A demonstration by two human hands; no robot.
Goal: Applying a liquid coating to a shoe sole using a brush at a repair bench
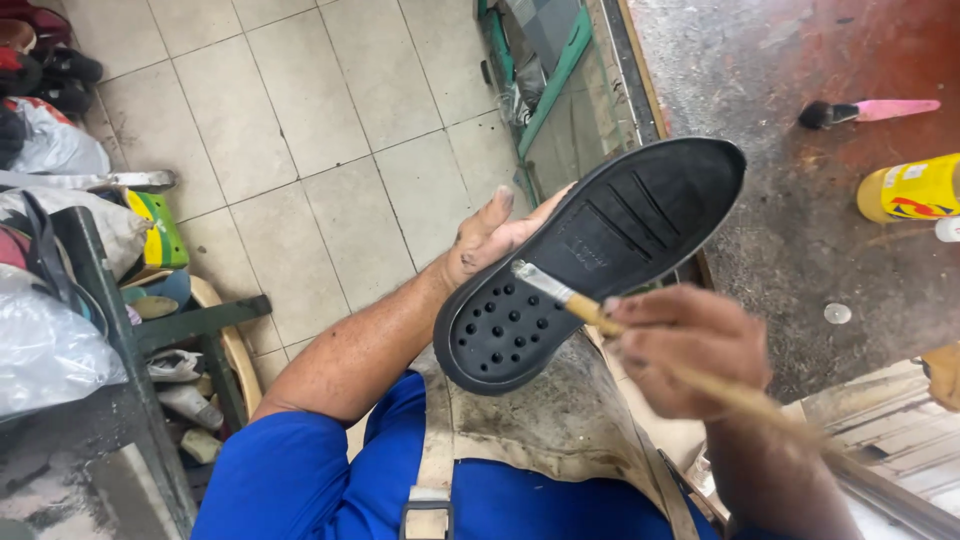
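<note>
1. Holding a black moulded rubber shoe sole (590, 265) from beneath, the left hand (490, 240) cups its edge, thumb and fingertips showing past the rim. Grip closed on the sole.
2. Sole sits in the air in front of the person's chest, tread side up, toe pointing up and right toward the bench (800, 240). Heel end shows round studs; forefoot shows straight ribbed grooves.
3. Right hand (685, 345) clenched around a thin wooden-handled brush (610, 320). Handle runs down and right past the wrist; that part is blurred.
4. Brush's pale bristle tip touches the sole near its middle, just above the studded heel patch.
5. Worn, stained leather apron (550, 420) lies over a blue garment (290, 480) under the sole.
6. Bench to the right: dark, grimy surface with reddish patches. On it a pink-handled brush with dark bristles (865, 112), well apart from the hands; a yellow round container (910, 188) at the right edge; a small pale round cap (837, 313) lying by itself.
7. Floor of pale square tiles (280, 130) to the left. Beyond it, at the far left, a metal rack (110, 310) with plastic bags and shoes heaped about; details of the heap too cluttered to sort.
</note>
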